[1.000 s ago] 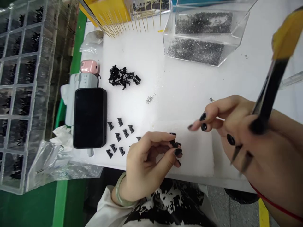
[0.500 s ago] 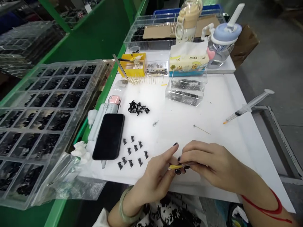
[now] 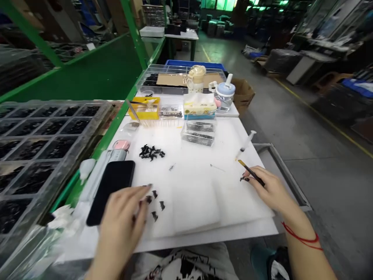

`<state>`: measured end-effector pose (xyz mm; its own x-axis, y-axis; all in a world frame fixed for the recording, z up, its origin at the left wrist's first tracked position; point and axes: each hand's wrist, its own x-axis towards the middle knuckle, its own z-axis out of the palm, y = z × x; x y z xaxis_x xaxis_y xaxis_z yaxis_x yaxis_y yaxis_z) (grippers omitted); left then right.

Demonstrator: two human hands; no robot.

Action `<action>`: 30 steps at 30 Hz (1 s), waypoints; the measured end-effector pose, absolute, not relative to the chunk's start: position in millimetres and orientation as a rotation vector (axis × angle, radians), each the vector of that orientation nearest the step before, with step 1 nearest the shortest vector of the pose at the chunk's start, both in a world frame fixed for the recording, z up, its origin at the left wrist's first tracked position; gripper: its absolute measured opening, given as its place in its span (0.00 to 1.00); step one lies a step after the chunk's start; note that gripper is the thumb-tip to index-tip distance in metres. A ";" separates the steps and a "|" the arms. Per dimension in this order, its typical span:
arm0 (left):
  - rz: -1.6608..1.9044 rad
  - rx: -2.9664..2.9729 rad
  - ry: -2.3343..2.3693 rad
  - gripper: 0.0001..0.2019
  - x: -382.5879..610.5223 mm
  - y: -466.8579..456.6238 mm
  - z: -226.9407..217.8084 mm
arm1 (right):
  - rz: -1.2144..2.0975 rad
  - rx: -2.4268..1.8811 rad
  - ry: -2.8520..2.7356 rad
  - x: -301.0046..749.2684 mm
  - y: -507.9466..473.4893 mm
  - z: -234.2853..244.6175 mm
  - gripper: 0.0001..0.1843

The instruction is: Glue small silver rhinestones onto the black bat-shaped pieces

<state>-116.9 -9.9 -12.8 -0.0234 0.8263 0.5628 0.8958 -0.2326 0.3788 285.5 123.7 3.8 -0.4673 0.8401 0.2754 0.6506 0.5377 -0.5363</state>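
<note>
My left hand (image 3: 124, 208) is over the small black pieces (image 3: 162, 205) beside the black phone (image 3: 112, 190), its fingertips so close that I can't tell whether they touch one. In my right hand (image 3: 269, 190) I hold a dark tool (image 3: 253, 175) with a yellow end, a tiny dark piece (image 3: 242, 179) at my fingertips, near the syringe (image 3: 246, 144). Farther off lie a black heap (image 3: 150, 152) and a clear tray (image 3: 199, 132).
</note>
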 end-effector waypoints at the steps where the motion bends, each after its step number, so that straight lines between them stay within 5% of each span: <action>1: -0.951 -2.099 -1.896 0.13 -138.4 -8.7 -15.6 | 0.456 -1.276 -2.245 295.6 126.6 -4.0 0.07; 7: -0.454 -2.118 -1.950 0.20 -194.3 -2.8 -29.9 | 0.395 -1.407 -2.190 309.6 147.8 -50.2 0.12; 20: -0.420 -2.083 -2.100 0.16 -172.5 -0.2 -30.3 | 0.609 -1.001 -2.143 271.5 137.7 11.6 0.22; 30: -0.540 -2.155 -2.078 0.16 -177.1 -0.2 -32.9 | 0.611 -1.589 -2.376 218.0 170.7 -33.6 0.15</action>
<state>-177.1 -0.2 -32.9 0.0062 0.9477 0.3190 0.9831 -0.0641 0.1713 218.0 170.7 -33.6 -0.3925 0.9185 -0.0484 0.8278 0.3298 -0.4538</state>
